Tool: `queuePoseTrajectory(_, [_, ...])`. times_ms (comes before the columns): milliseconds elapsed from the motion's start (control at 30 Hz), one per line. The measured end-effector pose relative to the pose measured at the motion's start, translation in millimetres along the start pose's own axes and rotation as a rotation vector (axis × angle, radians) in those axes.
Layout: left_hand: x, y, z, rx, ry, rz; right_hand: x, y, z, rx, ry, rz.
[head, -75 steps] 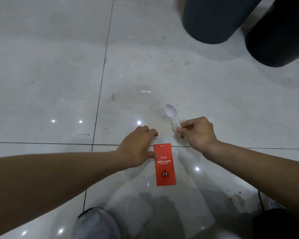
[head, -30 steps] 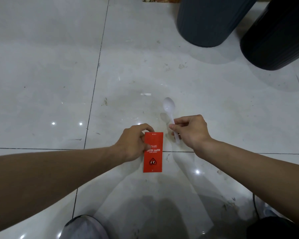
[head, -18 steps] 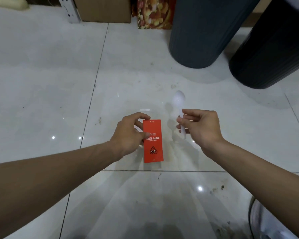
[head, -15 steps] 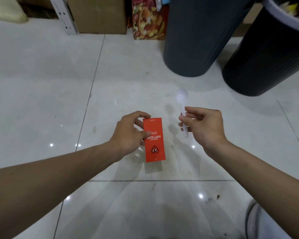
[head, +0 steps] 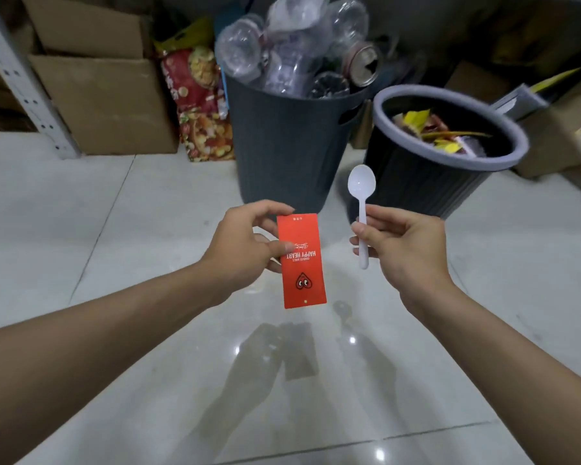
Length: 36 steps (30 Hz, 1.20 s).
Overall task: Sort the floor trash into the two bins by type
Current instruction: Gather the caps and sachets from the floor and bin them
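- Left hand (head: 240, 241) pinches flat red paper card (head: 302, 261); right hand (head: 405, 245) pinches white plastic spoon (head: 362, 199), both above the floor.
- Risk: crossed drops — bottle-filled grey bin (head: 284, 146) left, wrapper-filled black bin (head: 446, 159) right.

The red card (head: 302, 260), pinched at its left edge by the left hand (head: 245, 241), carries the only legible print. It reads "HAPPY HEART" in white capitals, upside down from this view, with a smaller white line just beside it and a cursive line farther up, both too small to make out. Nearer on the card sits a dark heart drawing with two eyes. The red snack bag (head: 198, 105) at far left bears light characters, too blurred to read.
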<state>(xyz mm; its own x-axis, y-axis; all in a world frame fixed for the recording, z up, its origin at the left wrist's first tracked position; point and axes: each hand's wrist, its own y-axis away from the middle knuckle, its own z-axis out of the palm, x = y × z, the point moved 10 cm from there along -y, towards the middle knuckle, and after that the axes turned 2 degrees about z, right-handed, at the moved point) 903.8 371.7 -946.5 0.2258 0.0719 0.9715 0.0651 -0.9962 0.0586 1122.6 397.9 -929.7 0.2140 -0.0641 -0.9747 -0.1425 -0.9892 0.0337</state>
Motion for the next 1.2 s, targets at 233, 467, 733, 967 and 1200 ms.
queuePoseTrajectory(233, [77,-49,48,0.024,0.086,0.132,-32,-55,-67,0.062,-0.1,-0.047])
queuePoseTrajectory(467, [124,-94,90,0.069,0.179,0.178,-51,-107,-118,0.136,-0.103,-0.102])
queuePoseTrajectory(733, [142,-126,129,0.042,0.179,0.185,-64,-163,-160,0.191,-0.089,-0.128])
queuePoseTrajectory(967, [150,-146,142,0.026,0.188,0.192,-61,-209,-180,0.244,0.011,-0.128])
queuePoseTrajectory(1200, [157,-163,147,0.021,0.203,0.2,-61,-233,-191,0.284,0.224,-0.167])
